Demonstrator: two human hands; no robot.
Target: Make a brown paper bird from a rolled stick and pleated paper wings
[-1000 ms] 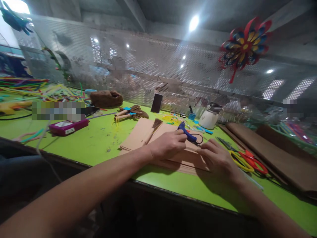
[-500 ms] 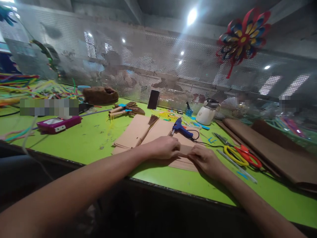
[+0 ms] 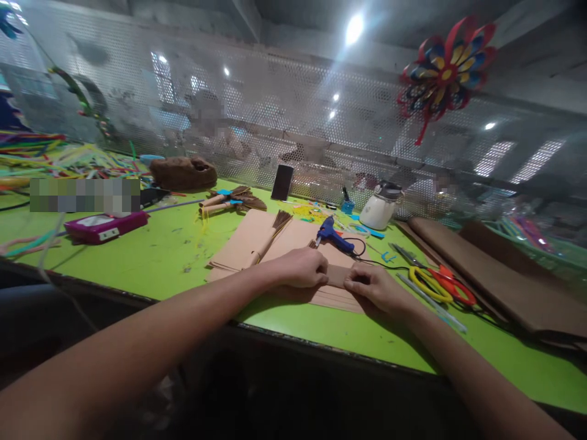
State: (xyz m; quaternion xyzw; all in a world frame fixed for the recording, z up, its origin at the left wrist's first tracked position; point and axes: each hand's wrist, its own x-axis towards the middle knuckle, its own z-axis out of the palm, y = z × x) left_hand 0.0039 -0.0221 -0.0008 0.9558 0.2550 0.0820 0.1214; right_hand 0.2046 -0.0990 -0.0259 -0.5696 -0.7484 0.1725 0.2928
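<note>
Centrally, a brown paper strip (image 3: pixel 337 276) lies between the left hand (image 3: pixel 305 267) and the right hand (image 3: pixel 376 286), over the near part of a stack of tan paper sheets (image 3: pixel 239 239) on the green tabletop (image 3: pixel 172 260). The left hand's fingers are curled closed on the left end of the strip; their exact contact points are hidden by the hand. The right hand's fingers are closed in a pinch on the right end, thumb against forefinger. A short section of the strip is exposed between the two hands, which are near each other but apart. A blue glue gun (image 3: pixel 338 236) rests just beyond the hands, with its black cable leading right. A rolled paper piece (image 3: pixel 262 247) with a dark, fringed far end lies obliquely across the sheets, to the left of the glue gun. To the right of the right hand are yellow-handled scissors (image 3: pixel 430 285) and red-handled scissors (image 3: pixel 453 285), positioned side by side; a folded brown sheet (image 3: pixel 498 272) occupies the tabletop farther right. At the far side, a dark phone (image 3: pixel 282 182) stands tilted and a white jug (image 3: pixel 376 212) stands upright. A purple power strip (image 3: pixel 107 227) is at the left, well apart from the hands.
</note>
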